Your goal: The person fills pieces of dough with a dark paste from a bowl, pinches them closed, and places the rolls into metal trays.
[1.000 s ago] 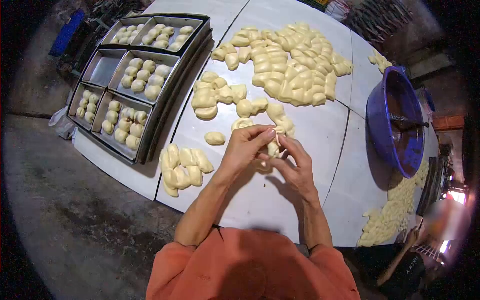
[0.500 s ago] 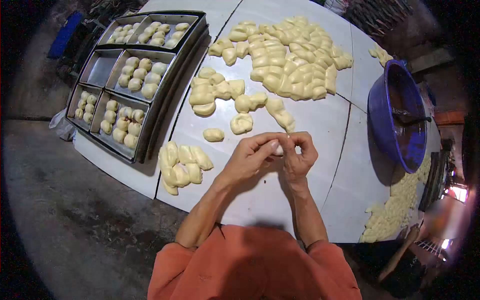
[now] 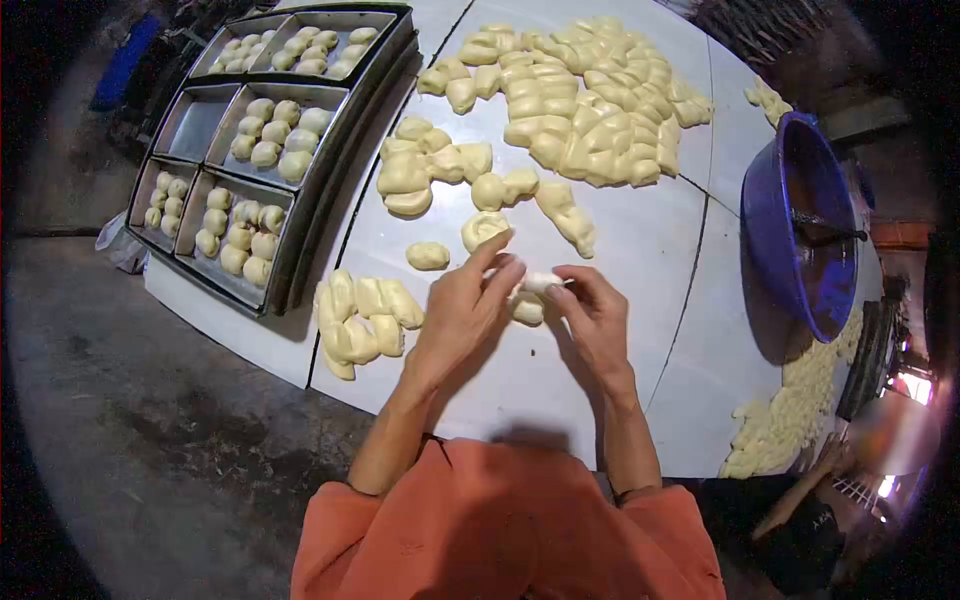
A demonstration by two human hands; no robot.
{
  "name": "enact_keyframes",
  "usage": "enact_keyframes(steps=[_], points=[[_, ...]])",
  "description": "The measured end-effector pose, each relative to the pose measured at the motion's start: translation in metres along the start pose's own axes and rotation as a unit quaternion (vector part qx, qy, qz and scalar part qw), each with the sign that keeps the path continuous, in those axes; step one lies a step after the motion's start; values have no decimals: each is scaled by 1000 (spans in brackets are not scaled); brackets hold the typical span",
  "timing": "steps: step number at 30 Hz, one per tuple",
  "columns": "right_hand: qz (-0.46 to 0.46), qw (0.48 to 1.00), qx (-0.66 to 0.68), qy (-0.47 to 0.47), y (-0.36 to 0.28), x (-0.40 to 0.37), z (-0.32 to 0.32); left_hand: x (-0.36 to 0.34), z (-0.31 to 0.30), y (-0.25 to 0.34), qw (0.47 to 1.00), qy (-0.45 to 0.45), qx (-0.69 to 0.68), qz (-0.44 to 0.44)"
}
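hands meeting, pinching dough piece

White table, panel seams running across the top. Far left edge: black tray rack, overhanging the table corner. Far centre: big dough pile, pieces touching. Just left of it, a smaller cluster. Near left edge: another cluster, about eight pieces packed together. Between them, loose: single lump, curled piece, long piece, small piece. Right side: blue basin, tilted. A few scraps at the far right edge.
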State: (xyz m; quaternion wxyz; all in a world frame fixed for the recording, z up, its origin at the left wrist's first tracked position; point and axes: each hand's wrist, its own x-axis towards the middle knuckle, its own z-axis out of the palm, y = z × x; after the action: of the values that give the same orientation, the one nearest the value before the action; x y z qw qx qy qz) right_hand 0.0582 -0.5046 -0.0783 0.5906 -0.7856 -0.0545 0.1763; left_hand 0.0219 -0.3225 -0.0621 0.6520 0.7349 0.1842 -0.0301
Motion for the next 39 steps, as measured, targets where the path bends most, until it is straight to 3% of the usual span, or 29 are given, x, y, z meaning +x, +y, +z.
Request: enact_keyframes(steps=[1, 3, 4, 7, 11, 12, 14, 17, 20, 22, 24, 27, 28, 29, 31, 35, 39], points=[[72, 997, -4, -27, 6, 2, 0, -4, -3, -5, 999, -16, 44, 16], [25, 998, -53, -24, 7, 2, 1, -13, -9, -19, 989, -43, 134, 48], [0, 997, -77, -26, 7, 2, 3, -19, -9, -20, 991, -50, 114, 50], [35, 996, -40, -66, -1, -4, 4, -24, -1, -23, 994, -105, 14, -35], [100, 988, -20, -118, -5, -20, 1, -40, -11, 2, 986, -121, 66, -96], [76, 990, -53, -104, 0, -18, -2, -42, -14, 6, 983, -123, 91, -101], [28, 990, -114, -76, 11, -15, -6, -42, -16, 2, 981, -101, 158, -56], [17, 987, -116, 106, -5, 6, -4, -29, -15, -10, 974, -22, 220, 42], [-159, 923, -290, 197, -2, 46, -3, 1, -5, 6, 973, -6, 212, 91], [-198, 910, -325, 163, 7, 66, -3, 23, 11, 15, 967, -6, 218, 132], [-230, 898, -341, 154, 19, 78, 0, 58, 31, -5, 926, -26, 267, 266], [-161, 943, -257, 138, 21, 76, -11, 79, 52, -16, 856, -33, 373, 356], [-99, 968, -194, 127, 20, 72, -18, 83, 57, -24, 851, -39, 400, 337], [-6, 991, -66, 116, 23, 64, -21, 85, 59, -31, 806, -39, 464, 364], [106, 979, 159, 67, 18, 46, -41, 84, 62, -35, 801, -55, 485, 347], [123, 939, 318, 46, 32, 10, -70, 81, 62, -35, 798, -45, 493, 344], [61, 885, 456, 70, 30, -14, -83, 79, 59, -27, 805, -62, 489, 331]])
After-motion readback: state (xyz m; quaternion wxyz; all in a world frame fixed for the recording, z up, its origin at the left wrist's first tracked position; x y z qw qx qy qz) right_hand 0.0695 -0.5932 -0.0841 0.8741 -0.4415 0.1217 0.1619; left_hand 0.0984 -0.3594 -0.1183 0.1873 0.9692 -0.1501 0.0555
